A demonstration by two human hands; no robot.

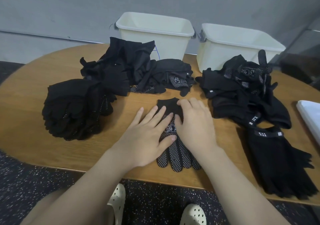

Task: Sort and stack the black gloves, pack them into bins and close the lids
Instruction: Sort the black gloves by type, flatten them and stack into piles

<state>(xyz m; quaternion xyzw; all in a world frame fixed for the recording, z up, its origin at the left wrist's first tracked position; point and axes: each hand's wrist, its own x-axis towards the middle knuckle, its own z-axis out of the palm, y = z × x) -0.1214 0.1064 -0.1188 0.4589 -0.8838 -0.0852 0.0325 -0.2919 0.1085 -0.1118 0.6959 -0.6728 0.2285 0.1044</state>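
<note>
A black glove with white grip dots (178, 153) lies flat at the table's near middle, fingers pointing toward me. My left hand (147, 134) presses on its left side with straight fingers. My right hand (194, 120) lies flat across its cuff and palm. A neat stack of black gloves (74, 110) sits at the left. Loose heaps of gloves lie behind (138, 72) and to the right (242, 89). A flat glove marked 5.11 (277, 159) lies at the near right. Two open cream bins (155, 34) (239, 46) stand at the back.
The wooden table (26, 103) has a rounded left end and its near edge runs just above my feet. A white lid (310, 117) lies at the right edge. A grey wall is behind the bins. Speckled dark floor surrounds the table.
</note>
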